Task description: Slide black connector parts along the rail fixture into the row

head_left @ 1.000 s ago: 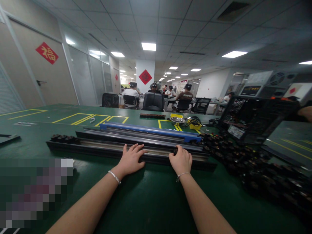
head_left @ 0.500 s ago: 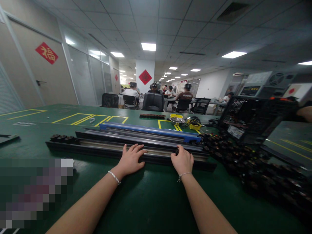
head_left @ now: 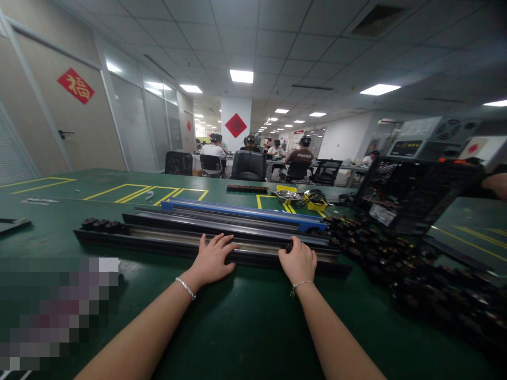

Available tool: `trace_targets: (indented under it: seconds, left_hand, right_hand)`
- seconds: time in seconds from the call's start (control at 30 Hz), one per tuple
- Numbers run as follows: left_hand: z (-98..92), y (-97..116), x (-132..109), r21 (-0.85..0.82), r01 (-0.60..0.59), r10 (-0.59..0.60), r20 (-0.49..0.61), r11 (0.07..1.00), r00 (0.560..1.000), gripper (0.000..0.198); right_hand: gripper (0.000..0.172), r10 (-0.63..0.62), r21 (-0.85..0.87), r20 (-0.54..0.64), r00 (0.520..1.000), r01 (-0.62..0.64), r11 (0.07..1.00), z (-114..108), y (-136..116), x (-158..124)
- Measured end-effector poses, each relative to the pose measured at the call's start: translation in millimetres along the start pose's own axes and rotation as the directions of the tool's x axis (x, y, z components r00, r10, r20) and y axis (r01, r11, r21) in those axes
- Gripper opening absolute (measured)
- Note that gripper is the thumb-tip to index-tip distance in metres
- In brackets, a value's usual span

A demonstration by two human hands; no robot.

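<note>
A long black rail (head_left: 166, 240) with a pale metal channel lies across the green table in front of me. My left hand (head_left: 213, 259) rests on its near edge, fingers spread, holding nothing. Further right along the same rail, my right hand (head_left: 299, 261) is closed with its fingers curled over a small black part (head_left: 289, 246), which is mostly hidden by the hand. A row of several small black blocks (head_left: 102, 225) sits in the rail's left end. Behind it lie a second black rail (head_left: 233, 226) and a blue rail (head_left: 229, 210).
A heap of small black parts (head_left: 415, 264) spreads over the right side of the table. Behind it stands an open black computer case (head_left: 407, 195). A metal dish (head_left: 289, 196) and yellow containers (head_left: 316, 201) lie farther back. A person's hand (head_left: 497, 184) shows at the right edge.
My right hand has shifted very slightly to the right along the rail, with the small black part at its fingers. My left hand has stayed in place.
</note>
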State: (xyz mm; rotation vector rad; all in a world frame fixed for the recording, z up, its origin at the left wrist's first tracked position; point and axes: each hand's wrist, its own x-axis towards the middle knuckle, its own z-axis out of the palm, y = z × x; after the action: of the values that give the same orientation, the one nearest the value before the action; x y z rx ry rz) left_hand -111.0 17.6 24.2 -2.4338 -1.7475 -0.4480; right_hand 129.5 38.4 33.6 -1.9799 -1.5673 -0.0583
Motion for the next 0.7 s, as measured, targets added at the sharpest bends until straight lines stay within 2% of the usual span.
trace_targets:
  seconds: [0.7]
  left_hand:
    - [0.3, -0.7, 0.2, -0.001, -0.007, 0.007, -0.005, 1.000, 1.000, 0.049]
  right_hand:
    - [0.046, 0.014, -0.001, 0.012, 1.000, -0.014, 1.000, -5.1, 5.5, 2.1]
